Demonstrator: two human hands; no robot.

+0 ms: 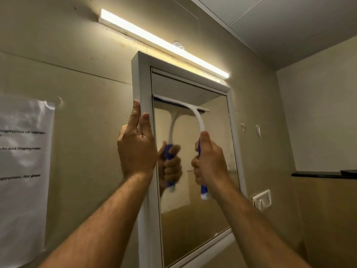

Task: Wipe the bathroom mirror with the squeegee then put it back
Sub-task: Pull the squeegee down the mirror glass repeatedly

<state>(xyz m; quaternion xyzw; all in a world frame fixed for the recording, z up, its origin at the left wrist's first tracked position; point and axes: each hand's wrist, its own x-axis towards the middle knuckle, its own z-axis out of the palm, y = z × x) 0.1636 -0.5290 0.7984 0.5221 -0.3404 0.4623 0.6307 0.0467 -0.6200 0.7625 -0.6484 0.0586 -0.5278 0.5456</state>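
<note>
Near the top of the mirror (195, 190), I had the squeegee (193, 111) blade laid across the glass just under the upper frame, my right hand (209, 163) closed around its blue-and-white handle. My left hand (136, 146) gripped the white frame (142, 84) at its left edge, fingers wrapped round it, steadying the cabinet. To do this stroke well, I judged I should keep the blade flat with even pressure and draw straight down in one pass, then overlap toward the right edge.
</note>
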